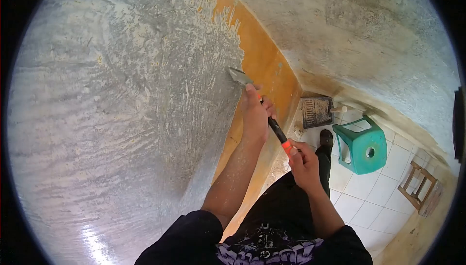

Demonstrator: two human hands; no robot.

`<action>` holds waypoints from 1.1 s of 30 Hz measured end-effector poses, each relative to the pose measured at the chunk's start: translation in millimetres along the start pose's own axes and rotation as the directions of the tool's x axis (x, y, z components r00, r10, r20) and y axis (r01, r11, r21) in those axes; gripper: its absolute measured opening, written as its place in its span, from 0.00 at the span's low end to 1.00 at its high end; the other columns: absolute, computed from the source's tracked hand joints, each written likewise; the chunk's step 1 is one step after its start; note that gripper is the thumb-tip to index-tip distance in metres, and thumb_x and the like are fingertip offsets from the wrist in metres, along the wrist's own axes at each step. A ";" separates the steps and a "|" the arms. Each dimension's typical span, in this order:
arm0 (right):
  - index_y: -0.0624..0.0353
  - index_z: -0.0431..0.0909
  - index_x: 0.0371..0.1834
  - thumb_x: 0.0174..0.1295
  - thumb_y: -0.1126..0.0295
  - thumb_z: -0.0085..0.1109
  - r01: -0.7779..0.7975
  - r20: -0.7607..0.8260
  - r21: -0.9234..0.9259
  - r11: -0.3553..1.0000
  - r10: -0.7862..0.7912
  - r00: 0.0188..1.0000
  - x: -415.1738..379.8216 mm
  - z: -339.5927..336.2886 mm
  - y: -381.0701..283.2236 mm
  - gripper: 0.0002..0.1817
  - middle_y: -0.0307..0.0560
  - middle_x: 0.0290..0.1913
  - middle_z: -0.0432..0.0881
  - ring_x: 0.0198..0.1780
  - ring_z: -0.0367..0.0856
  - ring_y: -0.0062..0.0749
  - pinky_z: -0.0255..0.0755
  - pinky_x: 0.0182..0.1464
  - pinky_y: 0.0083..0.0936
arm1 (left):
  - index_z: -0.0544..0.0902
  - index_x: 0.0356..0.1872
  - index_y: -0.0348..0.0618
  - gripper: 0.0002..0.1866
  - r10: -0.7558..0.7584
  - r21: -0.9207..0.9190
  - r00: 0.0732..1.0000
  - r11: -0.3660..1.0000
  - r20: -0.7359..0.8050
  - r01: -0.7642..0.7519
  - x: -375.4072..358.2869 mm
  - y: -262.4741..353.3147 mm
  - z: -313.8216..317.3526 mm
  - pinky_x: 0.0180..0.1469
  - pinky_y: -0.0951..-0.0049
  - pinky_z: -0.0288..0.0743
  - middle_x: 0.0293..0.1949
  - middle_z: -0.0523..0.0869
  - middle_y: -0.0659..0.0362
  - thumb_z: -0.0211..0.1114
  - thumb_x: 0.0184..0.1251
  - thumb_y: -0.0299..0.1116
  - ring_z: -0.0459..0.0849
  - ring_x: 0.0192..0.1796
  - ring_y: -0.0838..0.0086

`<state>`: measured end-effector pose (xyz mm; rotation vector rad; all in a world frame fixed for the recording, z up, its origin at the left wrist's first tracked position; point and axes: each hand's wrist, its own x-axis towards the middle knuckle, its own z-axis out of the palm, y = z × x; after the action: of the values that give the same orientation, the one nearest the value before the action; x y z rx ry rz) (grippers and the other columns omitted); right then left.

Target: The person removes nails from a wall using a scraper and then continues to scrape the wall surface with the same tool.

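Note:
A long-handled scraper (277, 130) with a black and orange handle slants across the middle of the view. My left hand (256, 112) is wrapped round its upper part, close below the metal blade (240, 76). Lower down, my right hand (304, 164) grips the orange end of the handle. The blade lies at the wall, by the border between the rough, streaked grey surface (165, 85) and a smooth orange-yellow strip (264, 54). Ragged grey edges run along the upper part of that strip.
A green plastic stool (370, 149) stands on the white tiled floor (361, 194). Beyond my shoe (326, 139) is a dirty black tray (317, 111). A small wooden frame (417, 186) is at the right. Another wall (359, 37) meets the strip at a corner.

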<state>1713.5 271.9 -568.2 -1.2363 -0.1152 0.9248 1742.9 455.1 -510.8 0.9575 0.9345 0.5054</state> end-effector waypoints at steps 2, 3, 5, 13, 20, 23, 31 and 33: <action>0.60 0.77 0.61 0.74 0.65 0.54 0.020 0.010 -0.014 1.000 -0.020 1.000 3.4 -4.4 3.3 0.17 0.27 0.19 0.66 0.22 0.60 0.08 0.52 0.24 0.15 | 0.68 0.53 0.50 0.23 0.021 -0.004 1.000 1.000 0.004 -0.021 0.6 -1.6 3.8 0.26 0.75 0.62 0.21 0.61 0.68 0.45 0.80 0.59 0.60 0.20 0.81; 0.60 0.78 0.61 0.74 0.66 0.54 -0.003 0.004 -0.037 0.999 0.004 1.000 -0.8 -1.7 4.3 0.16 0.27 0.20 0.66 0.22 0.60 0.08 0.52 0.24 0.15 | 0.68 0.53 0.50 0.22 0.012 -0.009 1.000 1.000 0.007 -0.012 -1.6 -1.9 -0.6 0.26 0.74 0.62 0.21 0.61 0.68 0.45 0.80 0.59 0.60 0.20 0.81; 0.60 0.78 0.60 0.74 0.67 0.53 0.001 -0.014 -0.059 0.998 -0.002 1.000 -14.3 2.3 16.8 0.16 0.27 0.20 0.66 0.22 0.60 0.08 0.52 0.24 0.14 | 0.68 0.52 0.50 0.21 -0.011 -0.004 1.000 1.000 0.001 0.011 -9.4 -7.5 -12.2 0.26 0.74 0.62 0.21 0.61 0.68 0.44 0.80 0.58 0.60 0.20 0.81; 0.61 0.78 0.60 0.74 0.66 0.53 -0.009 -0.034 0.001 1.000 0.009 0.999 3.3 6.5 1.4 0.16 0.27 0.20 0.66 0.21 0.60 0.09 0.53 0.24 0.15 | 0.67 0.52 0.47 0.23 0.053 0.033 0.998 0.998 0.013 -0.054 11.0 -1.7 2.9 0.23 0.76 0.62 0.22 0.62 0.67 0.44 0.80 0.59 0.62 0.20 0.82; 0.61 0.77 0.60 0.74 0.64 0.54 0.024 -0.014 -0.046 0.999 -0.025 1.000 -27.8 6.1 36.8 0.17 0.29 0.20 0.66 0.21 0.60 0.09 0.53 0.23 0.15 | 0.67 0.51 0.47 0.24 0.023 0.051 0.999 0.998 -0.024 -0.022 -13.8 -18.7 -22.1 0.23 0.77 0.62 0.22 0.63 0.66 0.43 0.80 0.59 0.62 0.20 0.81; 0.61 0.77 0.61 0.74 0.65 0.54 -0.010 -0.002 -0.018 1.000 0.010 1.000 -26.5 6.9 35.7 0.17 0.29 0.20 0.67 0.21 0.61 0.09 0.54 0.24 0.15 | 0.67 0.51 0.47 0.24 -0.027 0.045 0.999 0.999 -0.036 0.029 -20.5 -16.0 -28.6 0.23 0.77 0.62 0.22 0.62 0.66 0.42 0.80 0.59 0.61 0.20 0.81; 0.62 0.78 0.60 0.74 0.66 0.53 0.048 -0.045 -0.095 0.994 -0.052 0.998 -16.1 7.1 21.0 0.17 0.29 0.21 0.68 0.23 0.62 0.10 0.56 0.25 0.15 | 0.67 0.51 0.47 0.24 0.040 -0.002 0.999 0.999 -0.030 -0.040 -6.9 -17.1 -14.5 0.23 0.77 0.62 0.22 0.62 0.67 0.43 0.80 0.59 0.62 0.20 0.81; 0.62 0.78 0.60 0.74 0.66 0.53 0.001 -0.035 -0.063 0.998 -0.003 0.999 -29.9 12.9 33.6 0.17 0.29 0.21 0.68 0.24 0.63 0.10 0.57 0.25 0.15 | 0.67 0.52 0.47 0.24 0.030 0.043 0.999 0.999 -0.036 -0.029 -20.7 -21.0 -27.3 0.23 0.77 0.61 0.22 0.62 0.67 0.43 0.80 0.59 0.62 0.20 0.82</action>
<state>1669.1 263.0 -580.1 -1.3104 -0.1187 0.9029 1708.2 442.0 -526.4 1.0047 0.9684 0.5314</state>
